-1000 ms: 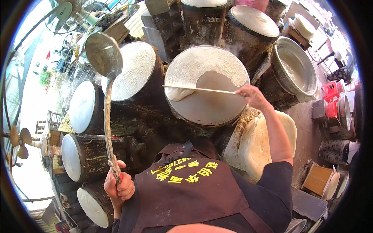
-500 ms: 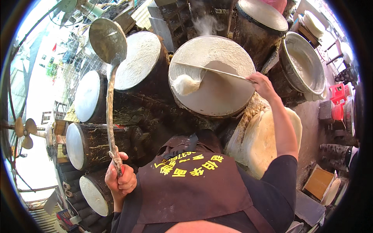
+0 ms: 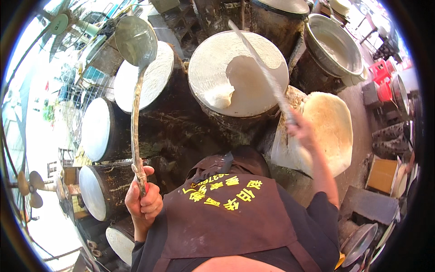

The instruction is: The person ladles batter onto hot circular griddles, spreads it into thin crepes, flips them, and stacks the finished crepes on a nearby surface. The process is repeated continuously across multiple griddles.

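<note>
My left hand [image 3: 145, 201] is closed round the lower end of a long-handled metal ladle [image 3: 136, 113], its bowl raised over the far left. My right hand [image 3: 302, 132] grips one end of a long thin stick [image 3: 267, 72], smeared by motion and slanting up across the right part of a round pan [image 3: 206, 45]. In that pan a pale, wet film is peeled back from a grey bare patch. A crumpled whitish lump [image 3: 219, 97] of it lies left of the patch. Right beside my right forearm is a thick, pale, round sheet-like pile [image 3: 333, 131].
Dark drums with white tops [image 3: 97, 129] curve along the left. A wide metal basin [image 3: 312, 27] of pale liquid stands at far right. Fans [image 3: 31, 186] are at the left edge. Red plastic stools [image 3: 380, 70] and a cardboard box [image 3: 383, 174] sit on the right.
The stick has swung from lying across the pan to a steep slant, and my right hand has come nearer me. The pale lump has come off the stick. My left hand still holds the ladle.
</note>
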`<state>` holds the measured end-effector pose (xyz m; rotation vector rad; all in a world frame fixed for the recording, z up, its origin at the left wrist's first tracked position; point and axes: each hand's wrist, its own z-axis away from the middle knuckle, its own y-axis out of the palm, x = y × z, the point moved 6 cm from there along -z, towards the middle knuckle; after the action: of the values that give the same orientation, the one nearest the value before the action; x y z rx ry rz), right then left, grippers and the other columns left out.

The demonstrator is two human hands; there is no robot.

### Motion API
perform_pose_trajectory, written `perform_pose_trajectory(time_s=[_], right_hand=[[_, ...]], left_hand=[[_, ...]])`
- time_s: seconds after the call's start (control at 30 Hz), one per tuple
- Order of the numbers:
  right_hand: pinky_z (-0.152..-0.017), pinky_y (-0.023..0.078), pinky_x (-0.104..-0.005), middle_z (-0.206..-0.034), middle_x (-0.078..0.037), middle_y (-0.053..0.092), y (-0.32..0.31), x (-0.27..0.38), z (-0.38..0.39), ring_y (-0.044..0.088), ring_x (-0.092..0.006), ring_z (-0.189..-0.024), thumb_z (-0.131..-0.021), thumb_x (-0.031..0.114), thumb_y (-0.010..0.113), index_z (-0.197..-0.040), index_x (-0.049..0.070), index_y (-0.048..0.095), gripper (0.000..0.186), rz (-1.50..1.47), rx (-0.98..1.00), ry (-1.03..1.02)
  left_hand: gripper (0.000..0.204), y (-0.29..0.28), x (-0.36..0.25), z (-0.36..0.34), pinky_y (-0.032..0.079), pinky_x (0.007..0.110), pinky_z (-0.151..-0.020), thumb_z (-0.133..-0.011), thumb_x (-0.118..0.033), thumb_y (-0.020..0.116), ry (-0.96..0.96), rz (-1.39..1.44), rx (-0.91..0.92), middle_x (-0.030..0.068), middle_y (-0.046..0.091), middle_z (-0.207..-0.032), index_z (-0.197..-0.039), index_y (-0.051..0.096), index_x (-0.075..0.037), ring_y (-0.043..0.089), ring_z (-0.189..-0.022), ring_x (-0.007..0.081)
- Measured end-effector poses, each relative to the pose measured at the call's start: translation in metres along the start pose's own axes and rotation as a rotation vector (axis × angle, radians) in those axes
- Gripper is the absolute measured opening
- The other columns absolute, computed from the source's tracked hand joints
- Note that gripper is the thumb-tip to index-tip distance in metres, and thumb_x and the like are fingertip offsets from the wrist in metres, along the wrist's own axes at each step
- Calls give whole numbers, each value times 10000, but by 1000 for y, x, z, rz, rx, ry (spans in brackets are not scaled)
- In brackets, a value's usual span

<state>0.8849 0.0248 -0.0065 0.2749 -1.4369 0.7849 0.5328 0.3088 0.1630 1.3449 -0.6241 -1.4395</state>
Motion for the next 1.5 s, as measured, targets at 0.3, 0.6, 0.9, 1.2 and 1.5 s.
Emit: perform_pose_trajectory(time_s=[0.3, 0.6, 0.9, 1.2, 1.5], right_hand=[[-829, 480, -453, -1071, -293, 600, 264, 19, 3, 578, -457, -983, -904, 108, 543, -1341, 44, 465, 448, -41, -179, -39], [-400, 415, -245, -709, -29, 548, 167, -6, 97, 456, -81, -443, -937, 106, 496, -1420, 214, 445, 498, -200, -195, 307], [-671, 536, -383, -919, -224, 650, 145, 4, 70, 652, -303, -703, -910, 93, 535, -1375, 115, 471, 470, 120, -368, 19], [-742, 515, -411, -946, -265, 630, 80, -19, 80, 632, -409, -858, -879, 107, 566, -1325, 101, 505, 450, 301, -293, -50], [-767, 500, -431, -956, -265, 636, 52, -5, 36, 622, -418, -884, -901, 138, 542, -1332, 75, 487, 439, 270, -322, -74]], left_hand=[[619, -7, -48, 6, 292, 186, -295, -1031, -327, 366, -144, -104, 235, 10, 337, -584, -1523, 3, -234, 265, -372, 37], [633, -31, -49, 15, 291, 185, -319, -1022, -295, 410, -317, 15, 267, 20, 357, -613, -1523, 30, -222, 295, -410, 53], [641, -4, -21, 8, 305, 184, -321, -1015, -295, 438, -361, -36, 263, 8, 353, -600, -1525, 62, -200, 299, -410, 54], [590, 15, 13, -1, 322, 186, -317, -1038, -318, 353, -332, -3, 210, 15, 376, -618, -1524, 37, -213, 319, -411, 51], [583, 35, 32, -16, 322, 180, -326, -1041, -318, 337, -352, -1, 213, 19, 385, -641, -1526, 22, -238, 324, -428, 51]])
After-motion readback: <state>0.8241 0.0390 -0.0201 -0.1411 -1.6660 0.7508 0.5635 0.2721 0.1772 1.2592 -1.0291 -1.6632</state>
